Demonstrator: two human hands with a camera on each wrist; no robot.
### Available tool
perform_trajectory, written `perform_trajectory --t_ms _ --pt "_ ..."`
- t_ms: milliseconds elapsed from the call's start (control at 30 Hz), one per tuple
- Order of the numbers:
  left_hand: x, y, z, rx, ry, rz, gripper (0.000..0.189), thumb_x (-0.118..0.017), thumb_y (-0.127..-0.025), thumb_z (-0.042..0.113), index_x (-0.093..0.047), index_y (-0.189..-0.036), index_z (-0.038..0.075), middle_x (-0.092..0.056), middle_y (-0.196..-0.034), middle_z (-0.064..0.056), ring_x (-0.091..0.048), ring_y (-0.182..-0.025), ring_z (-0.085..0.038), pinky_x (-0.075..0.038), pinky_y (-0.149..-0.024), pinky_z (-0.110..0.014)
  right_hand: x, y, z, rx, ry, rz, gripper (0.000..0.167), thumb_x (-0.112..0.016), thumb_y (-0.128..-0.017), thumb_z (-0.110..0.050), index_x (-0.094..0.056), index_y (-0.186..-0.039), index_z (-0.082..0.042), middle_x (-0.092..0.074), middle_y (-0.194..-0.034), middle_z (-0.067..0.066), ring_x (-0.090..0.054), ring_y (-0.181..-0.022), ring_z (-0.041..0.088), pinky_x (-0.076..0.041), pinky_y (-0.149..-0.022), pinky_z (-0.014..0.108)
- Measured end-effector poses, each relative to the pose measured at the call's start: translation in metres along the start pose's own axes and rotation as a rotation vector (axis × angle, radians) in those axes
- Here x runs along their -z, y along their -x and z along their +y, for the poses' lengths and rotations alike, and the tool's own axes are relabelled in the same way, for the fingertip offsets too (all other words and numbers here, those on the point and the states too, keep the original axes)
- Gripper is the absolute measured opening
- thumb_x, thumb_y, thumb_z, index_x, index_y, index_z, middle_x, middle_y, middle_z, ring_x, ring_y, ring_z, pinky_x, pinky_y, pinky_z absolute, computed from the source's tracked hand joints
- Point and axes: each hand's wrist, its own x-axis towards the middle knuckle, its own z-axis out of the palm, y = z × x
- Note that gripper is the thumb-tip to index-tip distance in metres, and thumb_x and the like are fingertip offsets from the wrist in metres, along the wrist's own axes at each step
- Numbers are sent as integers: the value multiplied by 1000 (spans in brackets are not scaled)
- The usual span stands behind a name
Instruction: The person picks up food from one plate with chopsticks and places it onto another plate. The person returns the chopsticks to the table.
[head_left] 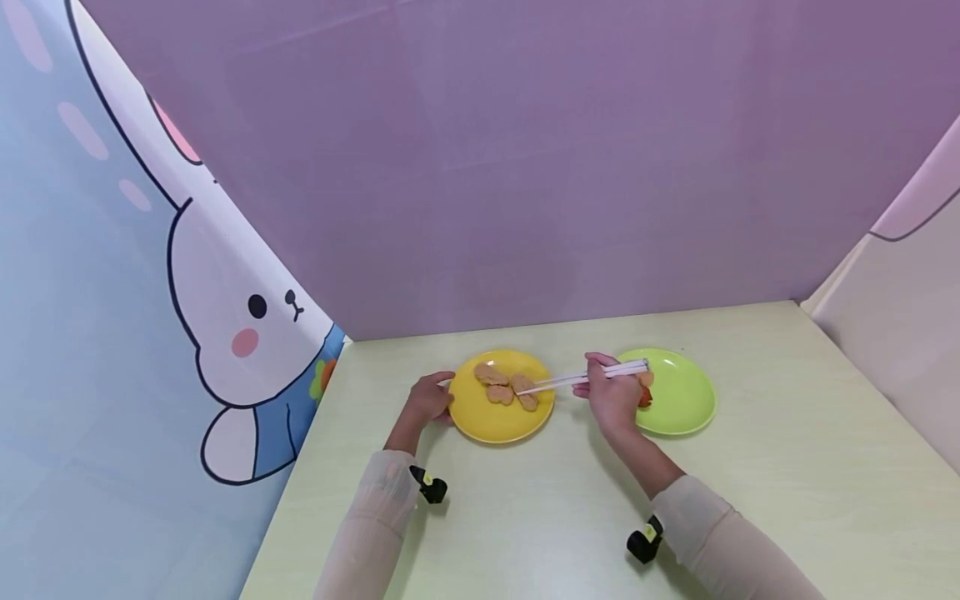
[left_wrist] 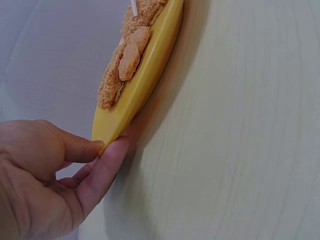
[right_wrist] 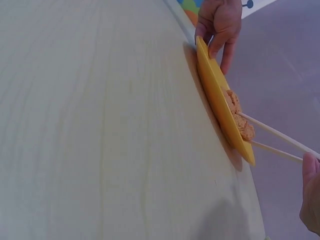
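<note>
My left hand [head_left: 431, 398] pinches the left rim of a yellow plate [head_left: 498, 431], thumb on top and fingers beneath, as the left wrist view shows. Several brown, crumb-coated fried chicken pieces [head_left: 499, 394] lie on that plate. In my right hand [head_left: 617, 402] is a pair of pale chopsticks [head_left: 558, 382], pointing left over the yellow plate. Their tips [right_wrist: 241, 114] are slightly spread, right at the chicken pieces on the plate's right part. Behind the right hand sits a light green plate [head_left: 684, 398], bearing a red piece [head_left: 645, 398] and a tan piece [head_left: 646, 379], both partly hidden.
Both plates stand toward the back of a pale wood-grain table [head_left: 525, 517]. A purple cloth wall [head_left: 525, 167] rises behind its far edge. On the left hangs a blue cloth with a cartoon rabbit [head_left: 247, 350]. Small black devices hang at both wrists.
</note>
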Motion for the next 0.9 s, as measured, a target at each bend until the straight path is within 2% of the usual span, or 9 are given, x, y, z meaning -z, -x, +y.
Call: perform_trajectory --t_ms 333,500,567,633,800,900 --pt "1 0 -2 -7 1 -1 53 -61 -96 3 -56 -146 18 -65 -127 -19 -71 -70 -16 -63 -55 -28 3 -3 -2 -9 -43 15 29 -60 -102 -19 -71 -121 0 -66 -108 38 -70 -55 7 -64 -59 27" --pt "1 -1 -2 -5 -3 -1 52 -61 -96 3 -56 -146 18 -65 -127 -19 -71 -71 -17 -63 -55 -28 7 -4 -4 -36 -42 17 31 -59 -103 -21 -70 -123 0 -63 -111 31 -71 -57 6 -64 -62 27" --pt "1 -1 -2 -2 0 -3 52 -61 -96 3 -56 -146 18 -65 -128 -19 -72 -71 -16 -63 -55 -28 9 -4 -5 -39 -41 25 29 -59 -103 -20 -70 -121 -1 -65 -108 27 -71 -58 6 -64 -62 27" --pt "1 -1 -1 2 3 -6 52 -61 -96 3 -56 -146 18 -66 -128 -19 -72 -71 -16 -63 -55 -29 12 -5 -7 -43 -42 33 29 -59 -102 -19 -71 -121 -1 -70 -98 21 -71 -58 6 -65 -62 28" --pt "0 -2 -1 14 10 -12 53 -61 -97 3 -56 -146 20 -65 -130 -18 -71 -70 -15 -63 -55 -28 20 -8 -12 -68 -57 54 27 -60 -102 -19 -71 -121 -2 -69 -82 -1 -71 -58 6 -65 -63 28" --pt "0 -2 0 18 10 -13 53 -61 -96 4 -56 -146 20 -66 -130 -17 -71 -71 -15 -63 -55 -28 25 -10 -14 -80 -66 59 27 -60 -102 -19 -71 -121 -3 -69 -78 -3 -72 -59 7 -65 -63 28"
